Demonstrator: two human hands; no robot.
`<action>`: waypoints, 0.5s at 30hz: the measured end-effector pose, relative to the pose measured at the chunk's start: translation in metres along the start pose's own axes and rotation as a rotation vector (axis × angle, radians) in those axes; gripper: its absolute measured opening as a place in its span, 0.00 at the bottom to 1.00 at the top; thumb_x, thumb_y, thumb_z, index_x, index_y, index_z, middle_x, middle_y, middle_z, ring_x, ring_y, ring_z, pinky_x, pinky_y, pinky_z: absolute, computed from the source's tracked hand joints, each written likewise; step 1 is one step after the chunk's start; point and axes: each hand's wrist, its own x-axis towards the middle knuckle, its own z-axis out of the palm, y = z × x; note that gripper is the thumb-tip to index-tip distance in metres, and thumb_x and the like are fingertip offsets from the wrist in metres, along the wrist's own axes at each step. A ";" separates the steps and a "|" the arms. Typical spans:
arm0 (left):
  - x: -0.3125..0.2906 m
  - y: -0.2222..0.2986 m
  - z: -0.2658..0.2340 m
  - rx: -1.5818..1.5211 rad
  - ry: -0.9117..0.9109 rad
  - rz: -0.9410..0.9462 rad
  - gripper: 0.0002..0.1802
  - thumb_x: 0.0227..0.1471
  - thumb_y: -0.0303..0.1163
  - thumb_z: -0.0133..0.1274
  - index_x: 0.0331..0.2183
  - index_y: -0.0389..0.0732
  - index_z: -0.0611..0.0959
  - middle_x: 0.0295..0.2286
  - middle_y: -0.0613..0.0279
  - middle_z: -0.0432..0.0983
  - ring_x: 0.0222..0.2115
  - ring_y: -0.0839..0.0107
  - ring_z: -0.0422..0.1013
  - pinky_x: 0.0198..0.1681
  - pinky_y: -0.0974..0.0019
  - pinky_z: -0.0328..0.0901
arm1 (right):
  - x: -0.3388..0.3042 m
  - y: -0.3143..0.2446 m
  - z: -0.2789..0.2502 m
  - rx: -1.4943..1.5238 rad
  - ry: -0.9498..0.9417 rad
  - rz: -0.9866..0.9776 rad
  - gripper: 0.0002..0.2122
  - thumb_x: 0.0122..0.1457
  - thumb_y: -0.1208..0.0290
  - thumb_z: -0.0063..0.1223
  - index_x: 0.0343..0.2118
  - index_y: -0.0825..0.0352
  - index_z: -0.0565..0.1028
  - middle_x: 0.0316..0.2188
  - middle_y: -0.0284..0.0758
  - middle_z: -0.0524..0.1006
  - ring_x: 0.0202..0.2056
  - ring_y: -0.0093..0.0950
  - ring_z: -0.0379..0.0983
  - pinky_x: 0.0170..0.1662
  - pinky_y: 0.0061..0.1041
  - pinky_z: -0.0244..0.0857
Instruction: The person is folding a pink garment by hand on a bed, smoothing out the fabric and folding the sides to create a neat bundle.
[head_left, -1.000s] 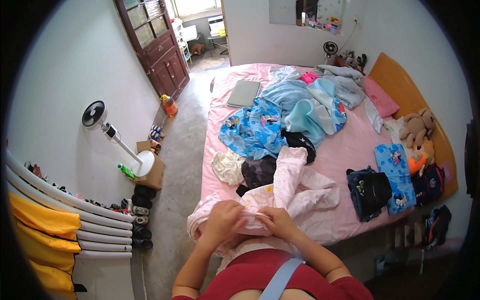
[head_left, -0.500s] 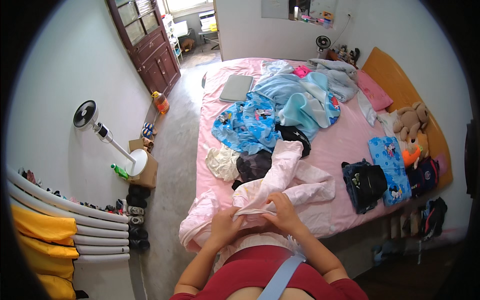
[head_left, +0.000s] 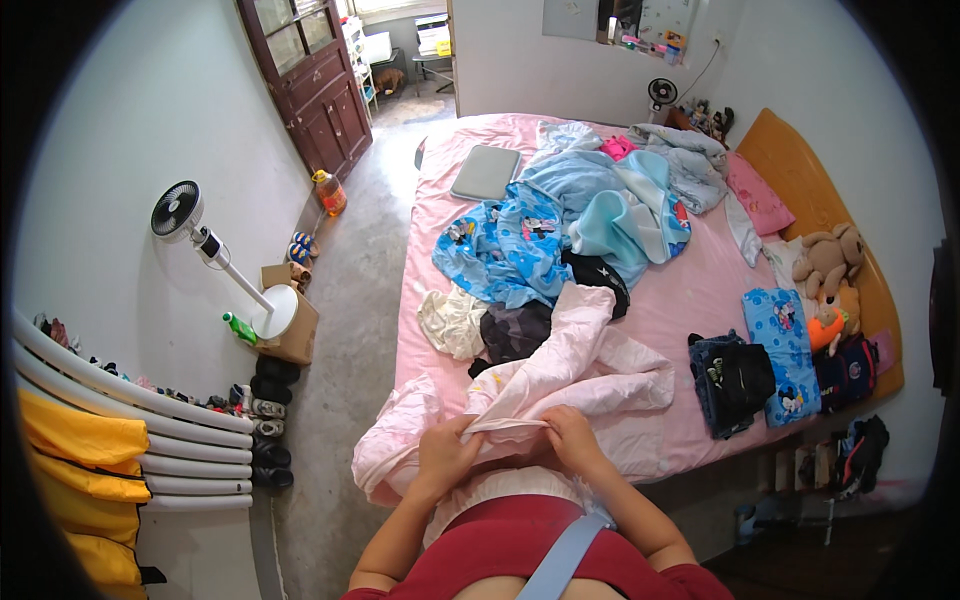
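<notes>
At the near edge of the bed, a pale pink bedding cover (head_left: 620, 372) lies bunched and partly twisted, its near side drawn up against my waist. My left hand (head_left: 447, 458) pinches its edge, fingers closed on the fabric. A short way to the right, my right hand (head_left: 575, 442) grips the same edge between thumb and fingers, and a strip of cloth stretches between the two. Just beyond lie a dark patterned garment (head_left: 515, 332), a cream cloth (head_left: 450, 324) and a blue cartoon-print cloth (head_left: 505, 245).
The bed's pink sheet (head_left: 690, 290) also bears a grey flat pad (head_left: 486, 172), a light blue blanket (head_left: 610, 225), folded dark clothes (head_left: 730, 385), a folded blue print cloth (head_left: 783, 340) and stuffed toys (head_left: 828, 258). A standing fan (head_left: 240, 265) and a shoe row line the left side.
My right hand's thumb and fingers have closed nearer together on the cover's edge. My left hand stays in its grip. The whole view has shifted slightly.
</notes>
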 end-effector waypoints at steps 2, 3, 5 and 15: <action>0.000 -0.001 0.001 0.012 -0.004 0.011 0.13 0.45 0.35 0.56 0.35 0.42 0.84 0.27 0.50 0.78 0.29 0.53 0.75 0.32 0.58 0.68 | -0.005 0.014 0.001 0.138 -0.006 0.070 0.09 0.52 0.78 0.50 0.36 0.69 0.75 0.32 0.43 0.76 0.38 0.43 0.72 0.43 0.34 0.65; -0.001 -0.002 0.001 0.012 -0.003 0.008 0.13 0.45 0.35 0.56 0.35 0.42 0.84 0.27 0.50 0.78 0.29 0.53 0.75 0.32 0.58 0.68 | -0.005 0.012 -0.003 0.138 -0.009 0.070 0.09 0.52 0.78 0.50 0.36 0.69 0.75 0.32 0.43 0.76 0.38 0.43 0.72 0.43 0.34 0.65; -0.002 -0.004 0.001 -0.010 -0.021 0.061 0.13 0.45 0.35 0.56 0.35 0.42 0.84 0.27 0.50 0.78 0.29 0.54 0.75 0.31 0.58 0.68 | -0.005 0.009 -0.013 0.353 -0.077 0.260 0.07 0.57 0.73 0.48 0.35 0.71 0.75 0.28 0.45 0.76 0.31 0.43 0.73 0.38 0.32 0.66; -0.010 0.009 0.004 -0.045 -0.049 0.185 0.14 0.44 0.31 0.59 0.36 0.40 0.84 0.28 0.51 0.79 0.28 0.59 0.77 0.31 0.65 0.69 | 0.071 0.002 -0.074 0.146 -0.412 -0.055 0.09 0.59 0.70 0.51 0.34 0.72 0.75 0.24 0.39 0.76 0.27 0.23 0.70 0.32 0.23 0.64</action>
